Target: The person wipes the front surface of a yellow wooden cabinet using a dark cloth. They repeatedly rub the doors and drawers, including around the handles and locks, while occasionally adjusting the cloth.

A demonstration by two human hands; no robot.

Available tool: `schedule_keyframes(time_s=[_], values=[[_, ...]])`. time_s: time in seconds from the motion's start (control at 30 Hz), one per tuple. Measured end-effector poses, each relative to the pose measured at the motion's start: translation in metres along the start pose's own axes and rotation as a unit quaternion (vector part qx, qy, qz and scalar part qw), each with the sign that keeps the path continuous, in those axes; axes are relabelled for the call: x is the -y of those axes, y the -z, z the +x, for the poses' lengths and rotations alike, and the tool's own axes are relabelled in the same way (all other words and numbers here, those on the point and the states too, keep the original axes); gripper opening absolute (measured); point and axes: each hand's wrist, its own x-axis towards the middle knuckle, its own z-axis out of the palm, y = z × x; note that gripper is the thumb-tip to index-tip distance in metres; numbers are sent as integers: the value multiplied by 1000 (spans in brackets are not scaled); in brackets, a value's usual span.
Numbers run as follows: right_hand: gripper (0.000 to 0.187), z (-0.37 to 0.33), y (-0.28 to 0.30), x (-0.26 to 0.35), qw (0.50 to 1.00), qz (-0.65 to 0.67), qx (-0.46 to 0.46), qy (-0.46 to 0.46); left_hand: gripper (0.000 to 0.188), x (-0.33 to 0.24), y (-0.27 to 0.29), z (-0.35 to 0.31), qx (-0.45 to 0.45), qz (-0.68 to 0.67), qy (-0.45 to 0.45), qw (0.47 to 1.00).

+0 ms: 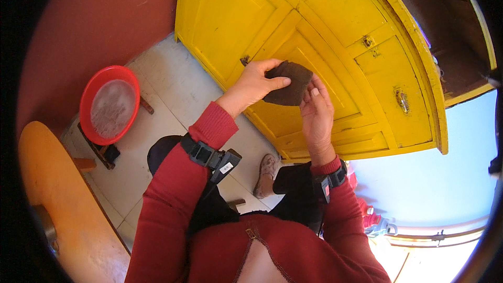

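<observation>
A dark brown, roughly square flat pad (290,85) is held up in front of the yellow cabinet (220,13). I cannot tell whether it is sandpaper, a scouring pad or folded cloth. My left hand (252,85) grips its left side, with the thumb across the face and the other fingers along the top and behind. At the right edge, the curled fingers of my right hand (318,107) meet the pad, some of them partly behind it. Both hands are close together, a little away from the cabinet's panelled doors.
To the left, a red basin (137,91) of foamy water rests on a low wooden stand (97,147). An orange-brown wooden tabletop (63,188) fills the lower left. Metal handles (402,99) stick out from the cabinet drawers. Pale tiles (162,99) cover the floor.
</observation>
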Motion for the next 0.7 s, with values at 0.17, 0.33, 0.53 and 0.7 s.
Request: schedule_keyframes(time_s=[0.17,0.33,0.53,0.7], values=[[47,-5,-16,-1,989,-137,24,54,46,3,-7,0,37,-64,34,997],[35,19,-27,29,931,-328,-97,128,52,-1,3,3,-70,-5,-68,995],[41,99,-20,98,446,-701,118,544,46,0,28,9,-158,-78,-54,983],[38,71,39,67,297,-838,312,335,35,0,32,7,-151,-10,-53,987]])
